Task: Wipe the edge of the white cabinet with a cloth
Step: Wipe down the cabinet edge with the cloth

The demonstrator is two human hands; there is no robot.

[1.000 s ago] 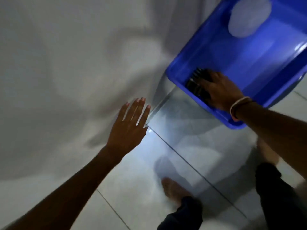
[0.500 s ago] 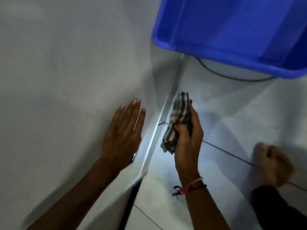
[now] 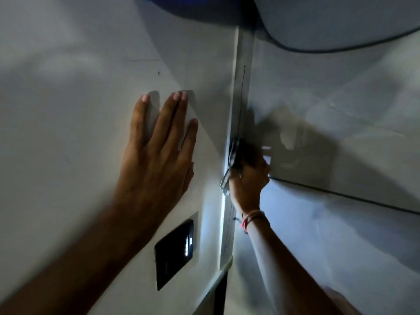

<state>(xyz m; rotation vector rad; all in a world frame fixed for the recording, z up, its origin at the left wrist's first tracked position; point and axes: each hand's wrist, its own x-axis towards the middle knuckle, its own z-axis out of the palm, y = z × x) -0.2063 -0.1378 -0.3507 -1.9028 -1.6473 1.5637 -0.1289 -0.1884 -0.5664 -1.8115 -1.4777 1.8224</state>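
Observation:
The white cabinet (image 3: 68,87) fills the left half of the view, its narrow vertical edge (image 3: 236,98) running down the middle. My left hand (image 3: 156,160) lies flat on the cabinet's broad face, fingers spread. My right hand (image 3: 247,180) is closed around a bunched checked cloth (image 3: 231,155) and presses it against the edge about halfway down. Most of the cloth is hidden by my fingers and by shadow. A pink and dark band circles my right wrist.
A dark rectangular panel (image 3: 175,251) with small lit marks sits on the cabinet face below my left hand. The blue tub's underside (image 3: 188,3) shows at the top. Grey floor tiles (image 3: 341,223) with a dark grout line lie to the right.
My right hand lifted the cloth out of the blue tub, carried it to the cabinet's edge and now presses it there. The view swung towards the cabinet; the left hand stayed flat.

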